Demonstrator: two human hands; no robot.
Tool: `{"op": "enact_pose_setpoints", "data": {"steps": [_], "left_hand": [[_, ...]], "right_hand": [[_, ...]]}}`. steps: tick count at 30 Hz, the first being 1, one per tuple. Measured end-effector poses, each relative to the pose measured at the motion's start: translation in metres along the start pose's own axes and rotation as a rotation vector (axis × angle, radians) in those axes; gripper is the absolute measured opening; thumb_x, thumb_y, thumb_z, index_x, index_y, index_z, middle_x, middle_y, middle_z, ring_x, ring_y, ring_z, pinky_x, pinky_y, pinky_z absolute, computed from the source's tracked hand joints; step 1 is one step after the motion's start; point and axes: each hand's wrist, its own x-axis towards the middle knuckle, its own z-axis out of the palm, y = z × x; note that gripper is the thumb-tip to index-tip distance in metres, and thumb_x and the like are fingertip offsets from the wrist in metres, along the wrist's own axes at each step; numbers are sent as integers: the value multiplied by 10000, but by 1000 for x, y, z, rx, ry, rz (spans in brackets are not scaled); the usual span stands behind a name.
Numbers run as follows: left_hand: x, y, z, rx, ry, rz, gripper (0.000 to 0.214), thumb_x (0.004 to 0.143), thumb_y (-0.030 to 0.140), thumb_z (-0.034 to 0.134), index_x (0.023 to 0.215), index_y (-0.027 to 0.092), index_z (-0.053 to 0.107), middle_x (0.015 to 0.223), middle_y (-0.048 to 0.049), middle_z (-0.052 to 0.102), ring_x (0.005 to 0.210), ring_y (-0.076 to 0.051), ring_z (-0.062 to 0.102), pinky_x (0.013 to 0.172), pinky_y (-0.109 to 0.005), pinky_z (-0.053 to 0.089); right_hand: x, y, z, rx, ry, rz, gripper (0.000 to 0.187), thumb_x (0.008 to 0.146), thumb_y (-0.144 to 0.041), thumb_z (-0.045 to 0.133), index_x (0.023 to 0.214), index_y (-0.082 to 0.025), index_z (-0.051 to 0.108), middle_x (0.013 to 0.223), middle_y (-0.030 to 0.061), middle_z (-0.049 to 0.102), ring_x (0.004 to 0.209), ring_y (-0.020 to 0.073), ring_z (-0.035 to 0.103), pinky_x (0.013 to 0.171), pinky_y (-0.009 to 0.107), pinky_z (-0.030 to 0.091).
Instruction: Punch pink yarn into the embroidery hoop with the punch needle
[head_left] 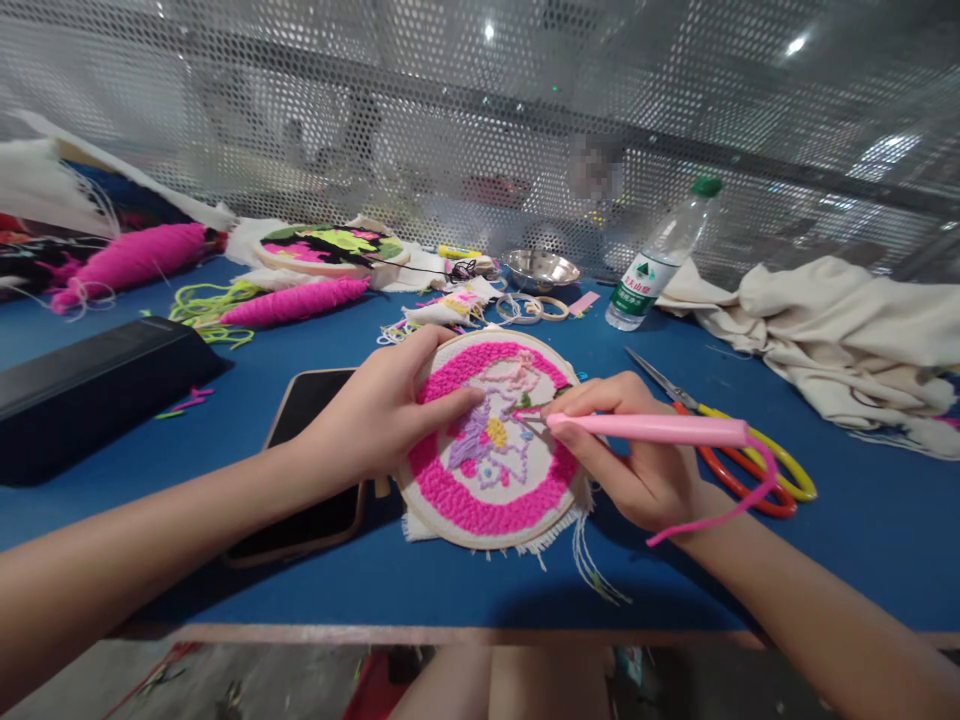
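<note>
A round embroidery hoop (pixel 491 515) tilts up toward me above the blue table. Its white cloth carries a thick ring of bright pink stitches around a purple, yellow and pink design. My left hand (pixel 401 400) grips the hoop's left side, thumb lying over the cloth and the other fingers behind, out of sight. Between the fingertips of my right hand (pixel 637 450) is a pink punch needle (pixel 660 429). Its thin metal tip meets the cloth right of the yellow patch. Pink yarn (pixel 705 522) trails from the handle's back end and hangs over my right wrist.
Scissors (pixel 720 430) with red and yellow handles lie to the right, near crumpled cream cloth (pixel 847 320). A water bottle (pixel 652 265) and a metal bowl (pixel 540 268) stand behind. Left are a phone (pixel 315 530), a black case (pixel 97 385) and pink yarn bundles (pixel 300 302).
</note>
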Motion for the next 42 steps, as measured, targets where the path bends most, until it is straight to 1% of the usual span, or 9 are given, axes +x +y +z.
{"op": "enact_pose_setpoints", "data": {"steps": [8,11,17,19,25,27,33,37,42], "left_hand": [[-1,3,-2,47,21,22,301,841,464,584,1020,223,557,965,-21,671,851,-225,610,743,-351,461],[0,3,-1,54,13,21,272,845,458,579,967,217,554,938,-19,665,828,-217,606,729,-341,456],[1,2,0,37,12,9,285,845,458,588,983,212,548,939,-17,662,830,-211,609,719,-326,451],[1,1,1,39,7,6,291,848,467,584,984,213,543,937,-18,661,825,-210,606,716,-326,450],[1,2,1,93,10,-20,259,845,461,579,903,213,530,874,-18,659,790,-218,601,685,-327,431],[1,3,1,96,6,-38,262,842,461,577,910,211,538,864,-21,661,789,-224,603,690,-335,431],[-1,5,2,52,6,-45,267,845,456,567,944,208,560,891,-35,677,821,-246,619,709,-350,441],[0,3,3,49,5,-59,286,838,462,574,967,206,564,934,-49,679,856,-255,616,734,-367,451],[3,-1,4,50,-9,-78,307,837,461,577,975,186,583,939,-53,680,864,-250,624,748,-364,456]], "right_hand": [[6,-15,9,-312,-41,-127,110,874,-221,598,776,-187,562,680,35,632,654,166,571,628,321,435],[7,-14,11,-219,-59,-24,126,901,-236,564,787,-183,572,712,38,627,684,164,579,640,317,445],[14,-2,8,188,28,357,180,894,-316,596,759,-202,559,668,-30,569,560,94,553,509,232,442],[14,0,8,207,27,384,178,890,-325,601,768,-201,568,667,-29,576,577,99,565,516,230,450],[7,-7,11,-92,-39,12,100,893,-233,582,813,-177,606,749,39,652,717,162,601,681,318,475],[6,-7,13,-148,-61,-34,92,891,-230,584,832,-166,615,761,54,658,743,177,593,712,338,462],[11,1,23,-49,-133,155,215,928,-305,543,754,-185,582,716,7,613,669,132,551,628,275,424],[11,4,28,-139,-197,160,229,913,-363,559,773,-183,581,760,26,618,743,159,552,701,307,419],[8,3,25,280,-33,357,167,907,-368,566,895,-202,589,939,31,656,798,139,627,672,269,483]]}}
